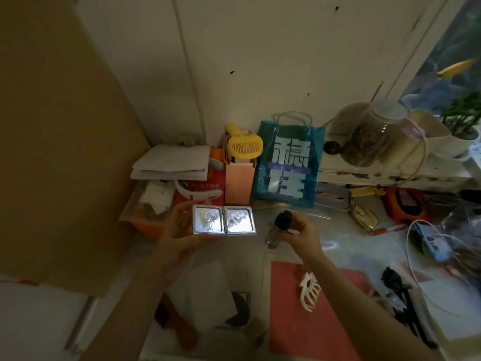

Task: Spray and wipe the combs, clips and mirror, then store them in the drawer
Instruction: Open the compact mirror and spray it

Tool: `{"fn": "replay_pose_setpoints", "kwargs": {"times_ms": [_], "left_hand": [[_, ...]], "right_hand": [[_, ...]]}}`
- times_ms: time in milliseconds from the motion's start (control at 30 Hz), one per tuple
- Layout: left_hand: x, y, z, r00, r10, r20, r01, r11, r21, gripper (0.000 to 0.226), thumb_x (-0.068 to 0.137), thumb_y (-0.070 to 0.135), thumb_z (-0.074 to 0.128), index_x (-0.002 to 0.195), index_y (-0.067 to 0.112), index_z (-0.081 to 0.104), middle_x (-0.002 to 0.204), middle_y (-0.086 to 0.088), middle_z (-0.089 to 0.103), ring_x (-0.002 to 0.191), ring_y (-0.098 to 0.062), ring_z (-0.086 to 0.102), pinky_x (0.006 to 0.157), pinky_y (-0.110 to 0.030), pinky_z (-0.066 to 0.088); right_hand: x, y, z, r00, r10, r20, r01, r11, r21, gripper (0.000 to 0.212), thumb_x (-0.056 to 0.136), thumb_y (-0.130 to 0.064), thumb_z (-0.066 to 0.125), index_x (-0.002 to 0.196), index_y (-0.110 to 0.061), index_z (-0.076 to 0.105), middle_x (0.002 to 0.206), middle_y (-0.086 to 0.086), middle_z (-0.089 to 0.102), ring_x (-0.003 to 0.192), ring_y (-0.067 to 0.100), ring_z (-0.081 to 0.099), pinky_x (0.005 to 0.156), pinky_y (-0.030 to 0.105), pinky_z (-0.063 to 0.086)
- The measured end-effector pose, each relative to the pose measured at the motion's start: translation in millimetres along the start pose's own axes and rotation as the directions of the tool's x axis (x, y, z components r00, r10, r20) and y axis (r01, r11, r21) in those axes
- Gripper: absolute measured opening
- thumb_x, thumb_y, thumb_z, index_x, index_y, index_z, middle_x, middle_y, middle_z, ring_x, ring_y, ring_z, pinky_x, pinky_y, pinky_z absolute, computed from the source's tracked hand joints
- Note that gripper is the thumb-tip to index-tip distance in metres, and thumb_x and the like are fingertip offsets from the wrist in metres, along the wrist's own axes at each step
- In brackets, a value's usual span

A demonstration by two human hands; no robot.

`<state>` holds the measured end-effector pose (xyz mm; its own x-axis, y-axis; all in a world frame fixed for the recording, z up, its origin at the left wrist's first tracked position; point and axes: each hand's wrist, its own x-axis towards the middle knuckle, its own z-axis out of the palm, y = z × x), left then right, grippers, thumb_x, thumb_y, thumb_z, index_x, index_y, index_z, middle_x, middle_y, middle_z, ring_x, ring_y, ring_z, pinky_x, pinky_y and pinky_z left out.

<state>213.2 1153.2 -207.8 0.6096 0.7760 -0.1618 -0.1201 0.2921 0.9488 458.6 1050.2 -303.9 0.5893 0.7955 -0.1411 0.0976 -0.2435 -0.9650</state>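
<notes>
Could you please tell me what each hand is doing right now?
Left hand: holds the open, silver folding mirror.
Right hand: grips the small clear spray bottle.

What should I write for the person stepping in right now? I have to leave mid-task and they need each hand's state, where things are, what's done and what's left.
Left hand: holds the open folding mirror by its left edge, raised above the desk; both panes look wet with spray.
Right hand: grip round the small spray bottle, beside the mirror.
White claw clip: lying on the red mat. Dark clips: at the mat's right edge. Brown comb: on the desk, lower left.
Done: mirror appears sprayed.
Left: wipe the mirror; whether the clips and comb are cleaned is unclear; store everything. No drawer is in view.
</notes>
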Motion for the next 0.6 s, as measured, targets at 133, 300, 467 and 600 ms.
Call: {"fn": "replay_pose_setpoints", "kwargs": {"times_ms": [133,300,467,600], "left_hand": [[3,-21,-16,0.998,-0.047,-0.05,0.043,0.996,-0.083,0.065,0.059,-0.014,0.069,0.11,0.024,0.053,0.103,0.001,0.07,0.094,-0.014,0.068,0.068,-0.024,0.057],[3,-33,-25,0.996,-0.081,-0.042,0.076,0.991,-0.108,0.062,0.062,-0.017,0.053,0.112,0.02,0.051,0.103,0.002,0.071,0.094,-0.014,0.068,0.067,-0.025,0.057],[4,-41,-30,0.992,-0.12,-0.029,0.116,0.986,-0.12,0.062,0.064,-0.016,0.054,0.112,0.022,0.052,0.106,0.001,0.07,0.097,-0.017,0.068,0.068,-0.026,0.057],[5,-45,-31,0.99,-0.143,-0.015,0.141,0.983,-0.117,0.063,0.064,-0.015,0.058,0.115,0.022,0.053,0.113,-0.002,0.068,0.102,-0.02,0.066,0.07,-0.028,0.057]], "right_hand": [[1,26,8,0.999,0.043,-0.002,-0.043,0.996,-0.077,0.034,0.071,0.003,0.075,0.095,-0.015,0.061,0.095,-0.003,0.066,0.092,0.007,0.061,0.078,0.012,0.046],[2,53,14,0.999,0.053,0.002,-0.052,0.983,-0.178,0.033,0.069,0.002,0.076,0.09,-0.015,0.058,0.095,0.007,0.067,0.092,0.021,0.063,0.082,0.026,0.051],[-1,64,18,0.998,0.061,0.018,-0.056,0.977,-0.204,0.033,0.071,-0.002,0.077,0.093,-0.017,0.057,0.098,0.005,0.065,0.093,0.016,0.061,0.077,0.015,0.049],[1,70,22,0.998,0.054,0.038,-0.044,0.972,-0.23,0.036,0.07,-0.001,0.078,0.101,-0.008,0.062,0.101,0.007,0.066,0.096,0.019,0.062,0.081,0.017,0.051]]}}
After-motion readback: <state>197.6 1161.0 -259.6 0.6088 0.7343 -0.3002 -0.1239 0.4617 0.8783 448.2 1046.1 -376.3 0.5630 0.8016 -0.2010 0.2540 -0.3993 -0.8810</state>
